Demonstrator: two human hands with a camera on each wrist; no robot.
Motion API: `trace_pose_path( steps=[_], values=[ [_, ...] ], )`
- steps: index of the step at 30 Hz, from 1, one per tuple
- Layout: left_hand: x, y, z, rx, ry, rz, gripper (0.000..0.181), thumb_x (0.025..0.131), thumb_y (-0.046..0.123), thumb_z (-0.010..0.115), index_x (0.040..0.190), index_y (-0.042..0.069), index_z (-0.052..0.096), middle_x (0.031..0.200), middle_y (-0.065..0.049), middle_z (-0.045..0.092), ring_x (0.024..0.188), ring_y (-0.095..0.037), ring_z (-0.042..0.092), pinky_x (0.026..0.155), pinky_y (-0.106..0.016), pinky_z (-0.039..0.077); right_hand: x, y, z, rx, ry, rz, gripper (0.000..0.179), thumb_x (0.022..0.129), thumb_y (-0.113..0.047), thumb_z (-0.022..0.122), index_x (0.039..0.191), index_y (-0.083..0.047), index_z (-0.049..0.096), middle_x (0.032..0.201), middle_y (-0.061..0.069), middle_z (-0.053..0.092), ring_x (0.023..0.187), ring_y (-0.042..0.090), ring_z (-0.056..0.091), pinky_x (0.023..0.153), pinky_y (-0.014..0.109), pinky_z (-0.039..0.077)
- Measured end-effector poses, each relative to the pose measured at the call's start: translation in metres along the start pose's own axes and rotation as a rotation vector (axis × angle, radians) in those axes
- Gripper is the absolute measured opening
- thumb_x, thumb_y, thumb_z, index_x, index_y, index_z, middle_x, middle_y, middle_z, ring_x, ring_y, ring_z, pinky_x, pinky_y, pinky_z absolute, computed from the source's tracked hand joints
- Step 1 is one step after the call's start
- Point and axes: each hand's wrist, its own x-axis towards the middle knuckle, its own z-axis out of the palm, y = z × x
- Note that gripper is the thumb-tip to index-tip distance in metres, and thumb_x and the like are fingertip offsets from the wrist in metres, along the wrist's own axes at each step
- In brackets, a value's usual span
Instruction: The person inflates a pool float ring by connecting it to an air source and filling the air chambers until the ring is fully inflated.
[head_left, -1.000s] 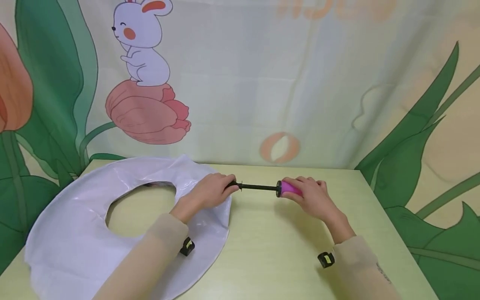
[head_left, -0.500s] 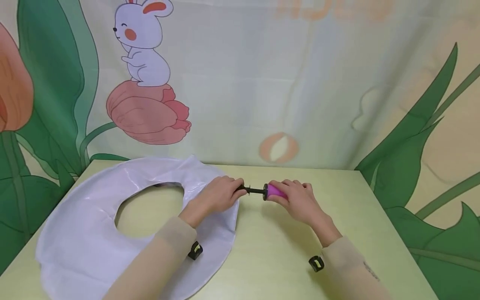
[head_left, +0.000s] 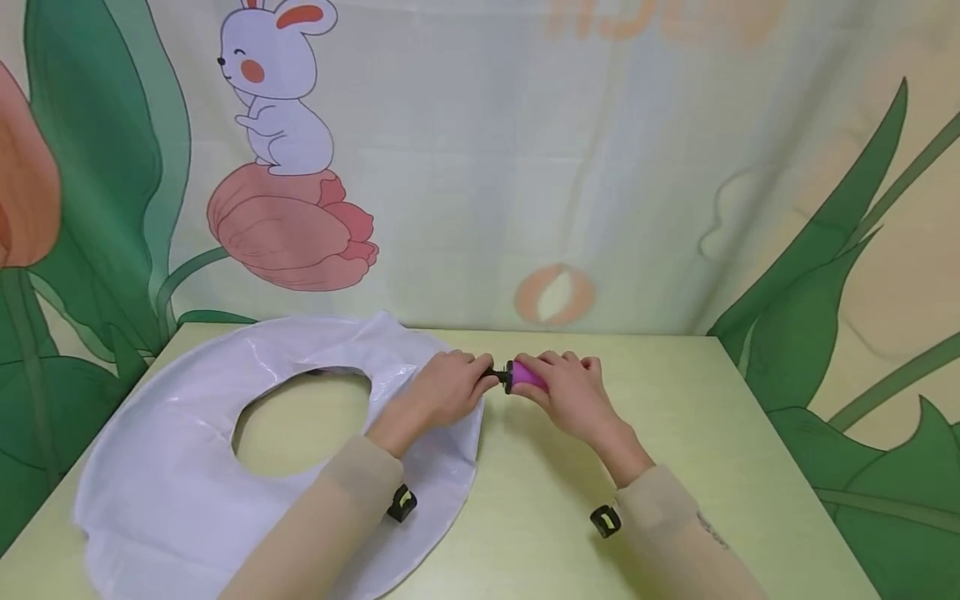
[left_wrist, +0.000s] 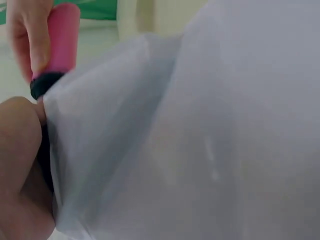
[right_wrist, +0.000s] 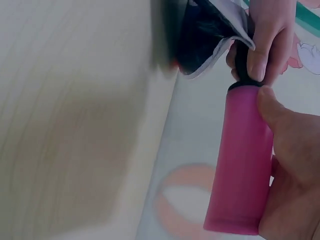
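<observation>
A hand air pump (right_wrist: 237, 165) with a pink barrel and black end is held level between both hands. My right hand (head_left: 573, 396) grips the pink barrel, thumb along its side. My left hand (head_left: 446, 387) grips the pump's black end, close to the barrel, so little of the black rod shows between them. A white, partly limp inflatable ring (head_left: 157, 467) lies on the left, its right edge under and beside the left hand. In the left wrist view the ring's sheet (left_wrist: 200, 140) fills most of the picture and hides part of the left fingers.
The pale yellow table (head_left: 540, 533) spreads under the ring and both arms. Behind it hangs a printed curtain (head_left: 465, 167) with a rabbit and tulips. Black wrist-worn pieces (head_left: 606, 521) sit near both cuffs.
My right hand has moved left with the pink barrel, sliding it along the black rod towards the left hand. The left hand has shifted slightly right, and the ring's edge with it.
</observation>
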Motion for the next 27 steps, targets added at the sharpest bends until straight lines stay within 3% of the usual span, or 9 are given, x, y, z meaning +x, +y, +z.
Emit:
trace_pose_path(
  steps=[5,11,20,23,27],
  values=[
    [-0.005,-0.011,-0.002,-0.021,0.004,0.023,0.023,0.108,0.033,0.055,0.097,0.012,0.056,0.074,-0.001,0.051,0.074,-0.026,0.056,0.07,-0.042,0.045,-0.006,0.018,-0.005,0.068,-0.034,0.004,0.054,0.099,-0.052,0.062,0.145,-0.023,0.06,0.124,0.005,0.066,0.104,0.028,0.056,0.09,0.052,0.031],
    [-0.009,-0.025,-0.006,-0.011,0.029,0.002,0.021,0.107,0.029,0.056,0.096,0.011,0.055,0.073,-0.001,0.049,0.074,-0.026,0.056,0.071,-0.042,0.045,-0.018,0.049,-0.017,0.106,-0.013,0.063,0.054,0.097,-0.045,0.069,0.144,-0.02,0.061,0.125,0.008,0.066,0.105,0.029,0.055,0.093,0.056,0.027],
    [0.005,0.002,-0.001,0.008,-0.002,0.005,0.023,0.11,0.031,0.05,0.101,0.011,0.056,0.08,-0.003,0.054,0.08,-0.028,0.059,0.074,-0.044,0.046,0.001,0.006,-0.007,0.02,0.013,-0.007,0.053,0.098,-0.051,0.064,0.142,-0.021,0.062,0.124,0.006,0.067,0.102,0.03,0.057,0.086,0.052,0.032],
    [0.004,0.0,0.001,-0.003,-0.014,0.014,0.024,0.11,0.033,0.051,0.099,0.012,0.055,0.077,-0.002,0.052,0.078,-0.027,0.058,0.072,-0.042,0.046,0.0,0.005,-0.005,0.019,-0.001,-0.01,0.053,0.098,-0.051,0.064,0.142,-0.021,0.062,0.123,0.005,0.067,0.101,0.029,0.057,0.086,0.051,0.032],
    [-0.004,-0.014,-0.003,-0.042,0.002,0.039,0.023,0.108,0.032,0.054,0.097,0.011,0.055,0.074,0.0,0.05,0.073,-0.024,0.056,0.071,-0.041,0.045,-0.006,0.02,-0.009,0.046,-0.015,-0.011,0.053,0.099,-0.051,0.063,0.143,-0.021,0.061,0.123,0.005,0.067,0.105,0.029,0.058,0.09,0.053,0.032]
  ],
)
